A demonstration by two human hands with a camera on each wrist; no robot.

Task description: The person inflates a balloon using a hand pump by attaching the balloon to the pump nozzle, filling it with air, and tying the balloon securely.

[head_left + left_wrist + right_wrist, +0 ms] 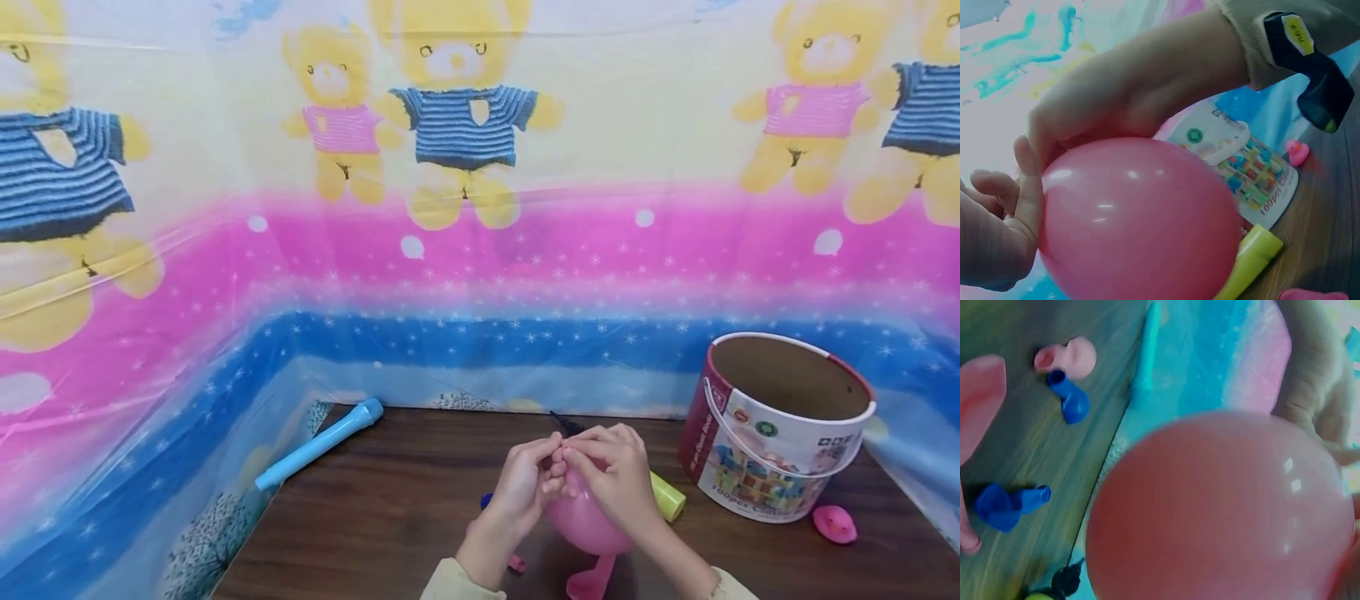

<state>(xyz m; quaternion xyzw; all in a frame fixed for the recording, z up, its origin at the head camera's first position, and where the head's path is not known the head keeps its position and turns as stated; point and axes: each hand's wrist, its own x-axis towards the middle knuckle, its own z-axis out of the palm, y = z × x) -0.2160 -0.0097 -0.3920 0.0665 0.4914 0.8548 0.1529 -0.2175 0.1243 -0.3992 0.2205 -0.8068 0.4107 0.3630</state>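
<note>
"In the left hand (517,483) and the right hand (617,473), how's the grip?"

"Narrow in both: fingertips pinch the neck of a round pink balloon (585,521)."

"And where's that balloon?"

"Just below the fingertips, over the bench (360,492)."

"What's around it?"

"Two limp blue balloons (1072,405) on the wood, a yellow tube (669,498) near the right hand, then a bucket (772,485) with a pink duck (835,525) beside it. A light-blue tube (318,446) lies farther left."

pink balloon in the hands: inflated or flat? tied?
Inflated: the pink balloon looks round and taut, with glossy highlights in both wrist views. Tied: cannot tell; the fingers cover its neck.
</note>
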